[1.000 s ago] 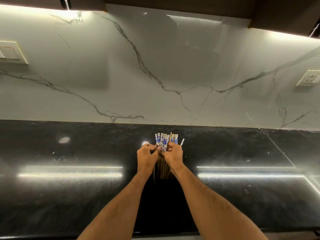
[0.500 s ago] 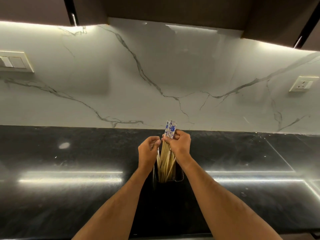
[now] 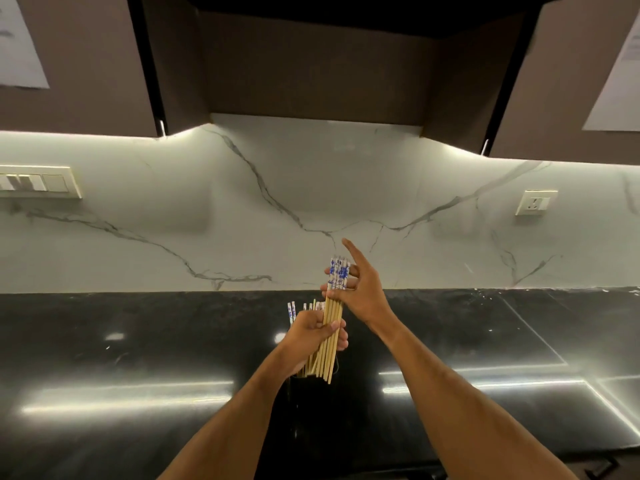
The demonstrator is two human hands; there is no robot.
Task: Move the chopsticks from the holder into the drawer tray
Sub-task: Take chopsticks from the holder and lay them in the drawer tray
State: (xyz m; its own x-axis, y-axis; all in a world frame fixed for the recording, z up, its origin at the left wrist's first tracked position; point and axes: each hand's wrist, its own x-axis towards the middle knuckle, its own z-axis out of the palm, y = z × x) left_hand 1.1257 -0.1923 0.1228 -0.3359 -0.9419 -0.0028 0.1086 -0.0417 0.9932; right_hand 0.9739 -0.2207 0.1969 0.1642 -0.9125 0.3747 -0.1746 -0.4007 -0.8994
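The left hand grips the lower shafts of a raised chopstick bundle above the dark holder on the black counter; the right hand grasps its blue-patterned tops, forefinger extended.

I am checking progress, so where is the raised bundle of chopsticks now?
In the head view, centre: the raised bundle is held by both hands above the dark holder, in front of the marble backsplash.
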